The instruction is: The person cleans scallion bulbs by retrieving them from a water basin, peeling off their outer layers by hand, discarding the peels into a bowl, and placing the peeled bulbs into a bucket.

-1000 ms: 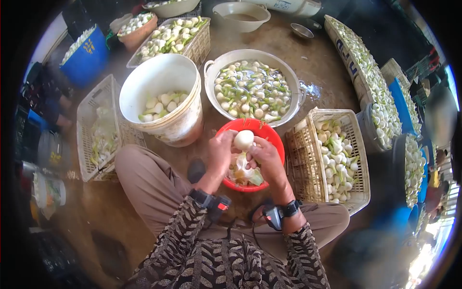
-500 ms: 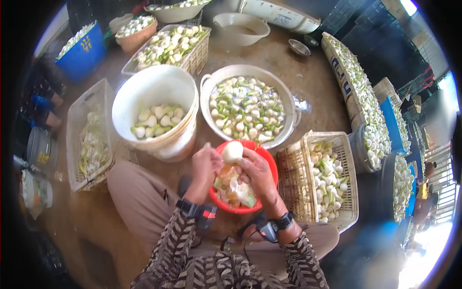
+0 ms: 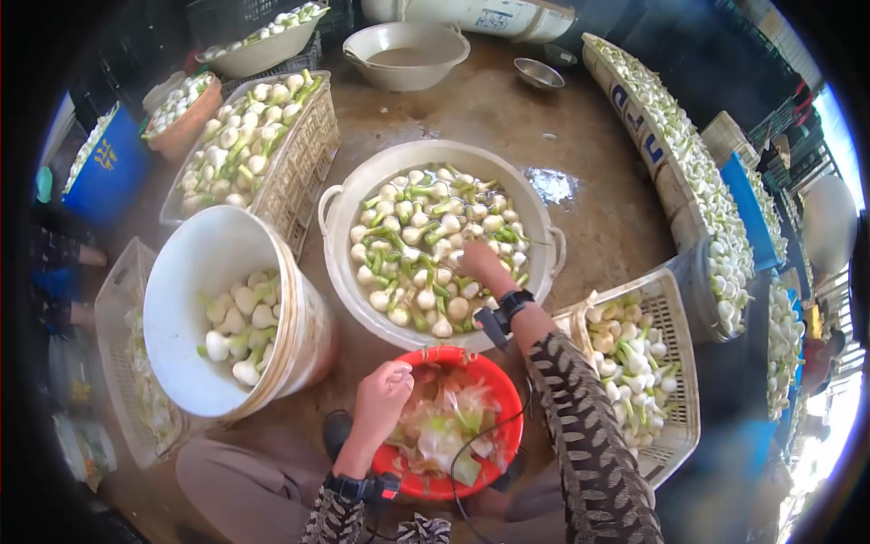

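My right hand (image 3: 485, 267) reaches into a wide pale tub (image 3: 337, 263), among white bulbs with green stems (image 3: 424, 297), which look like fresh garlic, lying in water. Its fingertips are hidden among the bulbs, so I cannot see whether it grips one. My left hand (image 3: 381, 403) is closed, fingers curled, over the left rim of a red basin (image 3: 515, 399); what it holds, if anything, is hidden. Loose papery peels (image 3: 444, 422) lie inside this basin. To the left, a white bucket (image 3: 181, 272) contains several trimmed bulbs (image 3: 240, 317).
A crate of bulbs (image 3: 684, 408) stands at the right, another crate (image 3: 308, 172) at the back left. Left of the bucket is a crate with leafy scraps (image 3: 118, 363). A long bulb-filled trough (image 3: 648, 145) runs along the right. A basin (image 3: 408, 68) stands behind the tub.
My right hand has gone from above the red basin forward into the tub. The white bulb held between my hands is no longer there. My left hand stays by the basin; the view has shifted.
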{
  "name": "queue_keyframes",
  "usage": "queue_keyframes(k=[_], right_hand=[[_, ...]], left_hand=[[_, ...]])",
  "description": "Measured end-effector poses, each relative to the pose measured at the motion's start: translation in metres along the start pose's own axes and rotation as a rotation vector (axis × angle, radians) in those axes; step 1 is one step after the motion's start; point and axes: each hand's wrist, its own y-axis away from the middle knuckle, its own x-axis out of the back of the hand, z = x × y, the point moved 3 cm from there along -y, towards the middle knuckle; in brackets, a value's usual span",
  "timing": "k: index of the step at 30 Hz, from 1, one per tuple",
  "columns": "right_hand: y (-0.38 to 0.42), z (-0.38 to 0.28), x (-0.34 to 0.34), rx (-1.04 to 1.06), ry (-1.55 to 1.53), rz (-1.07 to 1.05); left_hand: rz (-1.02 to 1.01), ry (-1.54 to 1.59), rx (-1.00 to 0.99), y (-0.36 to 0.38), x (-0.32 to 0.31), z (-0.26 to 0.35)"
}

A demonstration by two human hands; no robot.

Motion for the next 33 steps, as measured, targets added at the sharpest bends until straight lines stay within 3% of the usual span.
queue_keyframes(k=[3,7,8,10,11,12,13,14,15,16,18,20,22,23,26,27,28,30,31,33], right_hand=[[-0.007,0.012,-0.048,-0.045,0.243,-0.094],[-0.019,0.029,-0.047,-0.139,-0.053,-0.124],[-0.021,0.038,-0.052,-0.160,-0.074,-0.031],[-0.016,0.034,-0.026,-0.075,0.065,-0.040],[-0.015,0.065,-0.055,0.017,-0.217,0.138],[0.015,0.026,-0.015,0.256,-0.071,0.201],[0.049,-0.003,0.025,0.038,-0.382,0.026],[0.084,-0.025,0.039,0.091,-0.658,0.019],[0.114,-0.047,0.046,0.060,-0.934,0.057],[0.144,-0.065,0.051,0.047,-1.005,0.018],[0.199,-0.095,0.066,0.155,-0.633,0.104],[0.236,-0.109,0.076,0.110,-0.412,0.157],[0.264,-0.122,0.076,0.229,-0.199,0.208],[0.274,-0.128,0.076,0.172,-0.111,0.144],[0.305,-0.139,0.072,0.182,-0.115,0.188],[0.311,-0.139,0.066,0.134,-0.093,0.220],[0.321,-0.141,0.072,0.166,-0.076,0.225],[0.333,-0.141,0.079,0.165,-0.077,0.290],[0.338,-0.139,0.082,0.141,-0.093,0.315],[0.352,-0.129,0.093,0.088,-0.382,0.282]], left_hand=[[-0.027,0.054,0.030,-0.012,-0.006,0.002],[-0.023,0.199,0.082,-0.018,-0.004,0.011],[-0.012,0.204,0.070,-0.020,-0.004,0.015],[-0.058,0.428,0.173,-0.028,-0.008,0.012],[-0.014,0.461,0.195,-0.030,-0.012,0.018],[-0.015,0.521,0.169,-0.031,-0.018,0.019],[-0.015,0.538,0.202,-0.031,-0.024,0.029],[0.041,0.593,0.293,-0.029,-0.034,0.042],[-0.061,0.704,0.349,-0.032,-0.038,0.047],[-0.140,0.805,0.406,-0.029,-0.043,0.049],[-0.237,0.790,0.382,-0.025,-0.043,0.031],[-0.312,0.777,0.366,-0.001,-0.048,0.021],[-0.318,0.627,0.177,0.025,-0.048,0.019],[-0.225,0.486,-0.040,0.045,-0.049,0.024],[-0.279,0.246,0.001,0.081,-0.041,0.029],[-0.397,-0.157,-0.412,0.082,-0.033,0.015],[-0.422,-0.168,-0.428,0.084,-0.038,0.017],[-0.341,0.216,0.015,0.082,-0.039,0.006],[-0.173,0.332,-0.103,0.074,-0.046,-0.007],[-0.236,0.434,-0.002,0.088,-0.054,0.020]])
